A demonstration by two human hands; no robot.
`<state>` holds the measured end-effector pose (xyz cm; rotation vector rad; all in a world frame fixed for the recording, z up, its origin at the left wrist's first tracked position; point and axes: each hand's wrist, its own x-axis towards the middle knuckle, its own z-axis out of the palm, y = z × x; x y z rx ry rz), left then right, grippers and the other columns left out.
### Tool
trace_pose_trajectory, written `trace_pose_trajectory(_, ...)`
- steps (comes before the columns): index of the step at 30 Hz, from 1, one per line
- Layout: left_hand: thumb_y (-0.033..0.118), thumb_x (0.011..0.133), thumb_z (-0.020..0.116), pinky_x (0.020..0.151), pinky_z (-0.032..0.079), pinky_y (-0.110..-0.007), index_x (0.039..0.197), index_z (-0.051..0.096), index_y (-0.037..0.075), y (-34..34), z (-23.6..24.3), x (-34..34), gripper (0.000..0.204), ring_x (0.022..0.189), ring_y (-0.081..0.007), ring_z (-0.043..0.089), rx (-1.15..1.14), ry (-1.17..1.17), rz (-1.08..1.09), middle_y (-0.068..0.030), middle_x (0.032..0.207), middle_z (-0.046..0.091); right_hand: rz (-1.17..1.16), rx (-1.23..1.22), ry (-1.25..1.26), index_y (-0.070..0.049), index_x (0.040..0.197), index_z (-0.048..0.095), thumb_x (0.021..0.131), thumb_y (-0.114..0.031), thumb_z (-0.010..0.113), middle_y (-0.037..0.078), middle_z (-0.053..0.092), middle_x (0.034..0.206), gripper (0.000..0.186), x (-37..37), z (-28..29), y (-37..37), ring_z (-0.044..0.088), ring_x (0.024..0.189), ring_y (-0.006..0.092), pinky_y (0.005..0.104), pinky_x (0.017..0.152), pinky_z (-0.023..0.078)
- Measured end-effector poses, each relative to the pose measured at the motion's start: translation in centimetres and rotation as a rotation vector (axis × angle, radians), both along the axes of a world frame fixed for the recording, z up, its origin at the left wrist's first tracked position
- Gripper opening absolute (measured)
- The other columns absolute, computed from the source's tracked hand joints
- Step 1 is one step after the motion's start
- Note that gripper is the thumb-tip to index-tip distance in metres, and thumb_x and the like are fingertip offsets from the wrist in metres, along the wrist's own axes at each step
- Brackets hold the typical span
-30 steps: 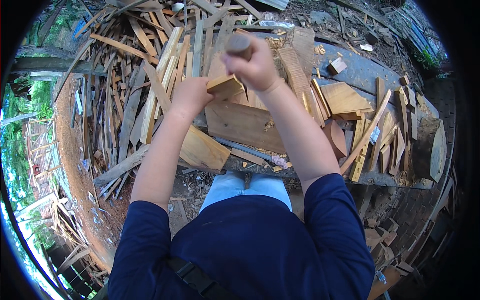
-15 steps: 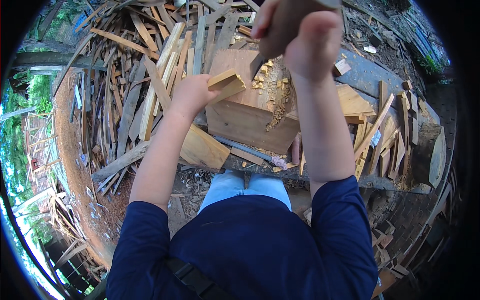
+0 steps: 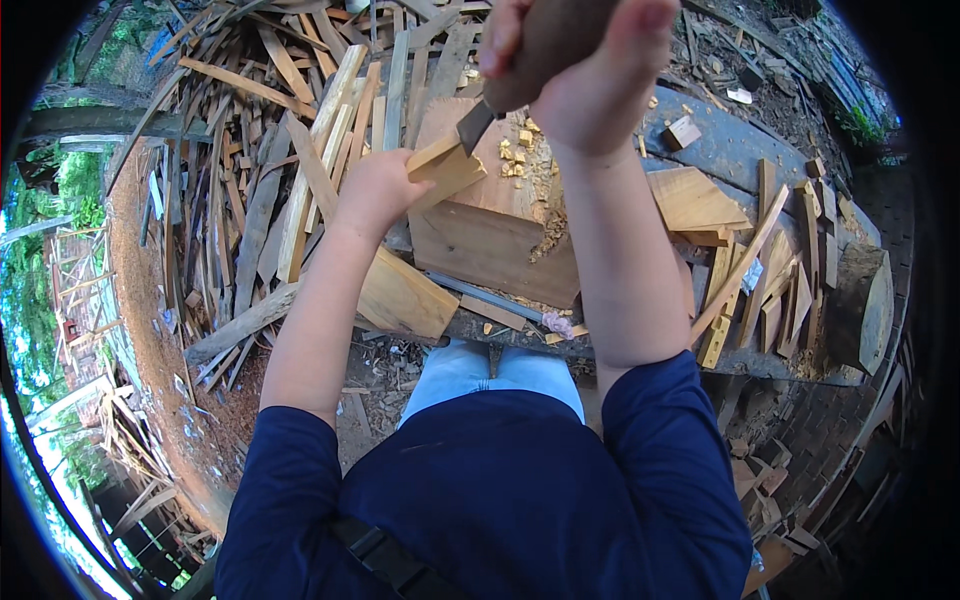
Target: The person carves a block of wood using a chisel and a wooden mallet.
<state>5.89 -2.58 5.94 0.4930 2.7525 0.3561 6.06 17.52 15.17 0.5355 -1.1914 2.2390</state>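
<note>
Workpiece, a short wooden piece (image 3: 455,178), is found at upper centre of the frame, tilted over the left part of a large wooden block (image 3: 490,252); we note the grip of the left hand (image 3: 378,195) pinching it near its left end, its right end left free. The right hand (image 3: 598,115), at top centre, has its grip closed around the thick brown handle (image 3: 555,52) of a cutting tool; the dark blade (image 3: 474,128) points down at the piece's upper edge; whether it touches we cannot tell.

For sound cutting, we judge that the left fingers should remain well behind the blade's line; the piece should bear firmly on the block, so that it does not kick or twist; short, controlled strokes along the grain should serve better than heavy ones; chips should be brushed aside if they rock the piece.

As to containers, we can identify none with certainty; yellow chips (image 3: 513,158) lie loose on the block's top; the block stands on the table (image 3: 655,125), which also carries a pale offcut (image 3: 695,200) at right of centre.
</note>
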Motion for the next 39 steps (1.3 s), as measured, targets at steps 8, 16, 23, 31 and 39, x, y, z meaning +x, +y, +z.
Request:
trace_pose_trajectory(8,0.030,0.073,0.066,0.074,0.049,-0.040,0.091,0.064,0.007,0.6,0.3,0.4,0.029,0.083,-0.0314,0.061,-0.131,-0.011,0.000,-0.0151,0.086,0.065,0.054,0.075,-0.029,-0.004,0.080,0.058,0.084,-0.044,0.059,0.000,0.050,0.054,0.040,0.3,-1.6,-1.1,0.051,0.045,0.0083,0.0224,0.043,0.042)
trace_pose_trajectory(16,0.029,0.073,0.068,0.073,0.047,-0.040,0.086,0.063,0.003,0.3,-0.2,0.7,0.030,0.080,-0.0344,0.060,-0.032,0.054,-0.013,-0.0177,0.080,0.064,0.042,-0.160,-0.062,-0.002,0.081,0.054,0.077,-0.057,0.059,0.004,0.051,0.057,0.055,0.6,-0.6,0.2,0.051,0.045,0.0119,0.0235,0.043,0.041)
trace_pose_trajectory(23,0.027,0.072,0.066,0.071,0.048,-0.041,0.089,0.063,0.004,0.3,-0.2,0.3,0.028,0.080,-0.0334,0.061,-0.081,0.062,-0.018,-0.0165,0.082,0.064,0.062,-0.044,0.118,0.000,0.083,0.052,0.070,-0.073,0.053,0.005,0.048,0.054,0.074,1.3,1.6,1.6,0.049,0.044,0.0127,0.0235,0.040,0.038)
trace_pose_trajectory(31,0.028,0.072,0.066,0.073,0.049,-0.040,0.089,0.063,0.006,-0.2,-0.3,0.1,0.028,0.080,-0.0323,0.061,-0.021,0.048,0.006,-0.0154,0.081,0.064,0.035,0.051,0.015,-0.001,0.083,0.052,0.066,-0.071,0.061,0.003,0.046,0.056,0.072,0.9,2.8,0.8,0.046,0.043,0.0128,0.0233,0.042,0.039)
trace_pose_trajectory(39,0.028,0.072,0.068,0.072,0.047,-0.039,0.087,0.064,0.003,0.4,-0.4,0.7,0.030,0.079,-0.0346,0.060,-0.056,0.027,0.024,-0.0177,0.080,0.064,0.106,0.230,-0.088,-0.003,0.085,0.054,0.080,-0.062,0.052,0.006,0.054,0.063,0.059,0.4,-4.7,-0.7,0.054,0.050,0.0128,0.0243,0.044,0.044)
